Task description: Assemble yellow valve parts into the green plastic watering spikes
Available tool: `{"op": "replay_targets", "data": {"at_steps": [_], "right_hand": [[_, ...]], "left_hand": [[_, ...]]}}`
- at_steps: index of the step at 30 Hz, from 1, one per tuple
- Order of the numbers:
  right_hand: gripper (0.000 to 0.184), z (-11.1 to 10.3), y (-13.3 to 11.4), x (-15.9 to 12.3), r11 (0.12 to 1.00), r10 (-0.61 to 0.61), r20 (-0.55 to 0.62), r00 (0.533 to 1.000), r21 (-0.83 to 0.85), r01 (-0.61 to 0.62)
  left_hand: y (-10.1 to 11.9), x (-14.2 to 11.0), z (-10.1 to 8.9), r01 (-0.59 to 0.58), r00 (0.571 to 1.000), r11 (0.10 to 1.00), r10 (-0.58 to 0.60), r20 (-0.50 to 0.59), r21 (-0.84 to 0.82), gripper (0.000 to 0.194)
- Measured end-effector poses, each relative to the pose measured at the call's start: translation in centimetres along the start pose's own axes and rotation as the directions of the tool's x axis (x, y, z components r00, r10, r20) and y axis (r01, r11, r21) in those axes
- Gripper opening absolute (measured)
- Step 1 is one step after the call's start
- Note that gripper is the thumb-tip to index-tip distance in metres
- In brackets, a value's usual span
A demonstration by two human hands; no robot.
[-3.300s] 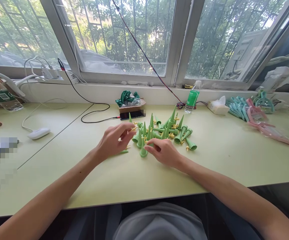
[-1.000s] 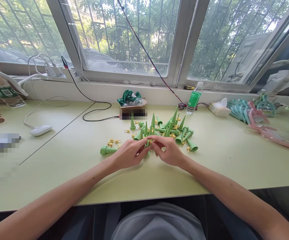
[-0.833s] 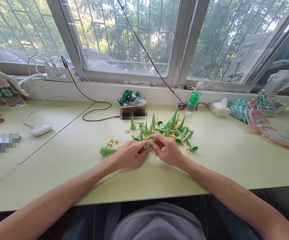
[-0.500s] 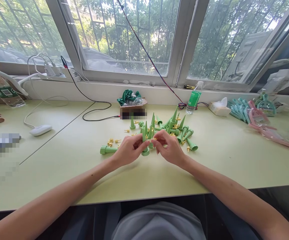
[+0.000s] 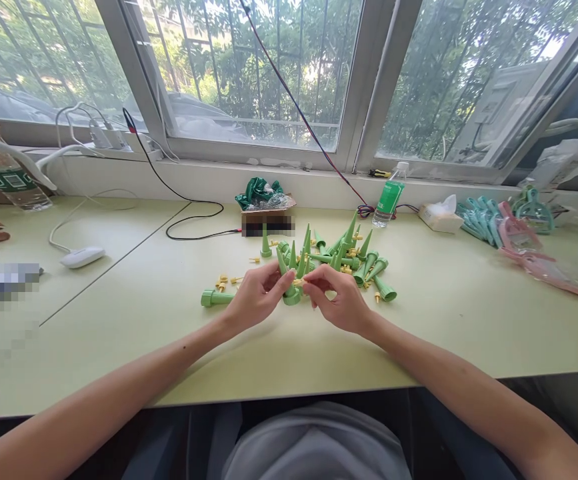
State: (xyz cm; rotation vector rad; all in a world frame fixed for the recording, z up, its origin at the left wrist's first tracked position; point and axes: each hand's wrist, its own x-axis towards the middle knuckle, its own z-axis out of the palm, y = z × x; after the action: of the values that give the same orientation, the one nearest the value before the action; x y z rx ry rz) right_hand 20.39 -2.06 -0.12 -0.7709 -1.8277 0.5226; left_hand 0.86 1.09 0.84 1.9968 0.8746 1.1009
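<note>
My left hand (image 5: 261, 295) grips a green plastic watering spike (image 5: 291, 297) by its side, its wide capped end low and its point tilted up to the left. Close against it, my right hand (image 5: 337, 293) pinches a small yellow nozzle (image 5: 297, 283) between thumb and fingertips. The nozzle's tip is at the spike, but I cannot tell whether it is inserted. Behind both hands lies a pile of green spikes (image 5: 366, 267), some standing point-up, with yellow nozzles among them. Left of my left hand, one spike (image 5: 216, 298) lies on its side near several loose nozzles (image 5: 222, 281).
A small box with green plastic wrapping (image 5: 263, 197) stands behind the pile. Farther right are a water bottle (image 5: 387, 197), a tissue pack (image 5: 440, 215) and pink and teal plastic items (image 5: 523, 233). A white device with a cable (image 5: 83, 257) lies on the left of the table.
The held spike has tipped its point to the left and moved up slightly. My right hand has brought the yellow nozzle against it, staying nearly in place.
</note>
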Motion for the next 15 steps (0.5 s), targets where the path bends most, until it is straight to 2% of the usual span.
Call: {"op": "replay_targets", "data": {"at_steps": [5, 15], "right_hand": [[0.018, 0.07, -0.08, -0.05, 1.0, 0.018, -0.008, 1.0, -0.006, -0.018], [0.019, -0.05, 0.05, 0.02, 0.997, 0.063, 0.019, 0.998, 0.052, -0.064]], "left_hand": [[-0.25, 0.06, 0.06, 0.011, 0.999, 1.0, -0.011, -0.032, 0.001, 0.04], [-0.12, -0.04, 0.06, -0.01, 1.0, 0.999, 0.009, -0.025, -0.049, 0.035]]}}
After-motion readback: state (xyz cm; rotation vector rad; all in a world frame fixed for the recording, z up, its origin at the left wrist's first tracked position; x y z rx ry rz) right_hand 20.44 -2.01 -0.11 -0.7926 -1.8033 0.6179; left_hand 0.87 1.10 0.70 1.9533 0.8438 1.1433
